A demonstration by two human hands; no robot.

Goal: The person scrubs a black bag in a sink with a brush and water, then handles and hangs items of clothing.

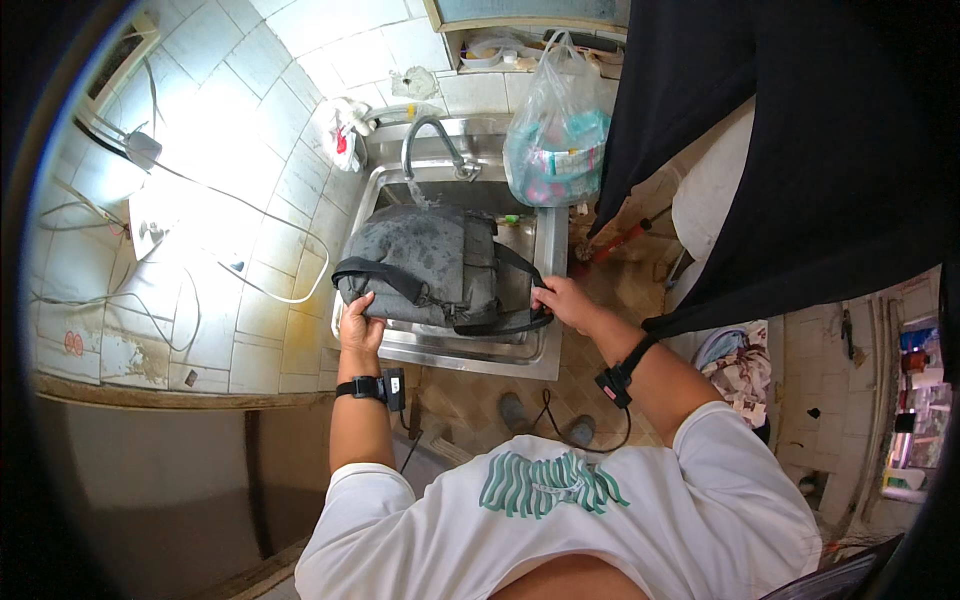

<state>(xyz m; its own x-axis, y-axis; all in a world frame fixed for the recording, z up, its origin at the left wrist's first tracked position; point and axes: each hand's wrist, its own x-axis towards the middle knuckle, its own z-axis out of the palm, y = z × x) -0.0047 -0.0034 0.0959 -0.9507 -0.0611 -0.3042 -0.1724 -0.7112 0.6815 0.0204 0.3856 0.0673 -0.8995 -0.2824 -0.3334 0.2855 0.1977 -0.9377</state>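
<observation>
A grey fabric bag [420, 255] with black straps lies over the stainless steel sink [480, 360], its upper face spotted with dark wet patches. Water runs from the curved faucet [431, 124] onto the bag's far edge. My left hand [362, 326] grips the near left corner of the bag, thumb on top and the other fingers mostly hidden beneath. On the right side, my right hand [564, 301] holds the black strap [517, 262] at the sink's right rim, its loop stretched out from the bag.
A knotted plastic bag of packages [559, 157] stands at the sink's back right corner. Black cloth [697, 187] hangs at the right. Loose cables [247, 206] run along the tiled wall at left. Cloths [735, 367] lie in a heap farther right.
</observation>
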